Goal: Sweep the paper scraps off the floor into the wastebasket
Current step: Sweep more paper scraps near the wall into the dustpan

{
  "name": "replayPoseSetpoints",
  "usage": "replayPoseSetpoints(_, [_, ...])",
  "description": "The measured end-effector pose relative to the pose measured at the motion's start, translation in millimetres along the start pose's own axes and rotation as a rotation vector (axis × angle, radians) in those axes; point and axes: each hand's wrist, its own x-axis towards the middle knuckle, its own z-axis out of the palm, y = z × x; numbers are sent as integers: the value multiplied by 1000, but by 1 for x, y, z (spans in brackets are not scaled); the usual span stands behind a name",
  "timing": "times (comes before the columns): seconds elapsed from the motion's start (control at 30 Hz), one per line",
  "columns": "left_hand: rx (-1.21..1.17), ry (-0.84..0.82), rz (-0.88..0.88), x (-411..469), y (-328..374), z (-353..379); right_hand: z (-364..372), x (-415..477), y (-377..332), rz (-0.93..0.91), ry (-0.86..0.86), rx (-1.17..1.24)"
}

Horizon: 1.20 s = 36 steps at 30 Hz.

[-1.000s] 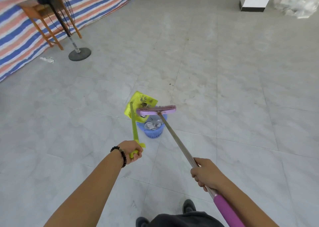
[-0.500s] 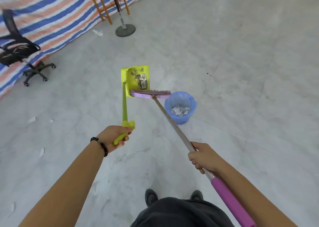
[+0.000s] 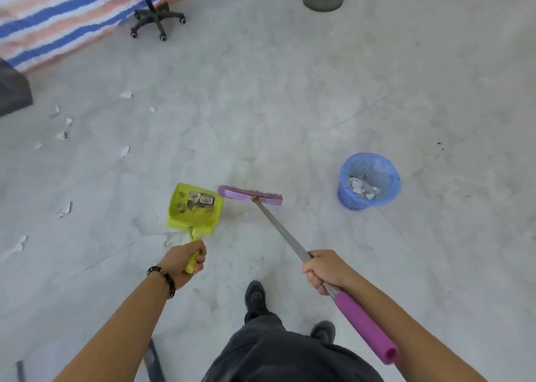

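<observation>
The broom (image 3: 249, 195) reaches forward from the right hand (image 3: 324, 268), whose fingers wrap its metal shaft. The blue wastebasket (image 3: 348, 199) stands ahead and right of that hand. The left hand (image 3: 185, 261) grips the yellow dustpan's (image 3: 179, 204) handle. Paper scraps (image 3: 124, 151) lie scattered beyond it, to its left.

The view rides on the person's head, looking forward and steeply down at the pale tiled floor (image 3: 290, 91). The person's own dark trousers (image 3: 284, 352) fill the bottom edge, nearest the lens. The left hand (image 3: 185, 261) and right hand (image 3: 326, 268) sit close, low in the middle. Just beyond them are the yellow-green plastic dustpan (image 3: 194, 207) and the purple-headed metal-shafted broom (image 3: 251, 196) that they grip. The blue plastic mesh wastebasket (image 3: 348, 200) stands further out, right of the right hand. Far beyond the left hand, a black swivel chair (image 3: 156, 16) meets the top edge.
</observation>
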Motion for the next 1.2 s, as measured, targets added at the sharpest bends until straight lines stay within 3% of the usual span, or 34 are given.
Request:
replayPoseSetpoints(0.1, [-81, 5, -84, 17, -9, -37, 19, 18, -18, 78, -5, -52])
replayPoseSetpoints(0.23, [-88, -46, -220, 36, -13, -76, 41, 40, -48, 42, 14, -195])
replayPoseSetpoints(0.37, [12, -124, -333, 50, -1, -102, 60, 68, -81, -63, 10, -354])
replayPoseSetpoints(0.5, [202, -103, -416, 63, 22, -118, 86, 98, -105, -45, -28, -388])
replayPoseSetpoints(0.7, [285, -131, -470, 73, 51, -133, 121, 121, -111, 289, -123, -53])
replayPoseSetpoints(0.87, [208, -153, -504, 83, 61, -142, 131, 112, -110, 334, -163, 17])
replayPoseSetpoints(0.97, [165, -156, -523, 92, 59, -141, 123, 108, -117, 368, -213, 193])
replayPoseSetpoints(1.1, [256, -161, -515, 96, 59, -140, 87, 95, -133, 390, -312, 536])
replayPoseSetpoints(1.2, [353, -172, -507, 94, 56, -140, 82, 83, -135, 343, -311, 523])
